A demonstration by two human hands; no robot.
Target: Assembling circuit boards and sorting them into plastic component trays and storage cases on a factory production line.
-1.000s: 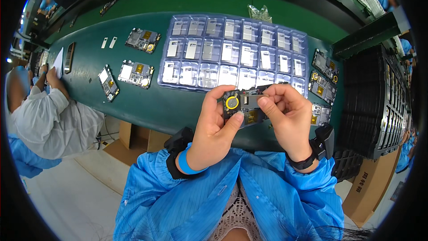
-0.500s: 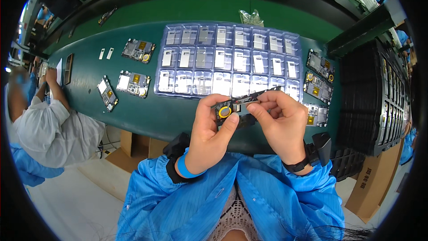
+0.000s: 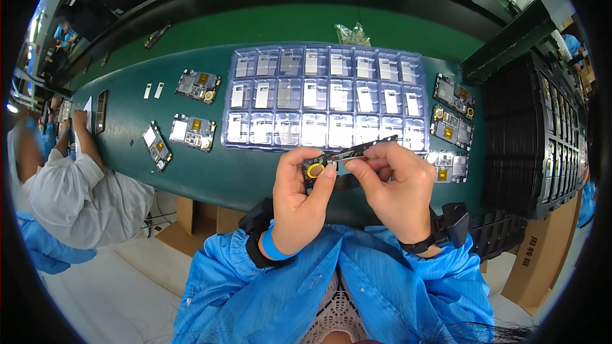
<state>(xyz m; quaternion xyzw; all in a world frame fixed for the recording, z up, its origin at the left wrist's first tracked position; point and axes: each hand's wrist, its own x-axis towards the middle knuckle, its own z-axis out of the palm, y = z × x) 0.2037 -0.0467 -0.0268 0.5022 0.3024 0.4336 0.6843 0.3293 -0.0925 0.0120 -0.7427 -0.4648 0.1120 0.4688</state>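
Note:
My left hand (image 3: 298,185) grips a dark circuit board (image 3: 376,144) by its left end, with the thumb beside a yellow-ringed round part (image 3: 315,170). The fingers of my right hand (image 3: 401,185) are pinched around a small silver metal plate (image 3: 348,160), which lies along the board and shows mostly edge-on. The board is tilted, and my right fingers cover part of it. Just beyond my hands lies a clear plastic tray (image 3: 261,146), its compartments holding silver plates.
Circuit boards lie left of the tray, one of them here (image 3: 192,132), and others at right (image 3: 452,124). Two small silver pieces (image 3: 153,90) sit farther left. Black stacked trays (image 3: 516,134) stand at the right edge. At far left, a person (image 3: 83,178) works at the table.
My head view has shifted slightly, so the tray sits lower in the picture. The board and plate have tilted and the plate now shows more edge-on. Both hands keep their holds.

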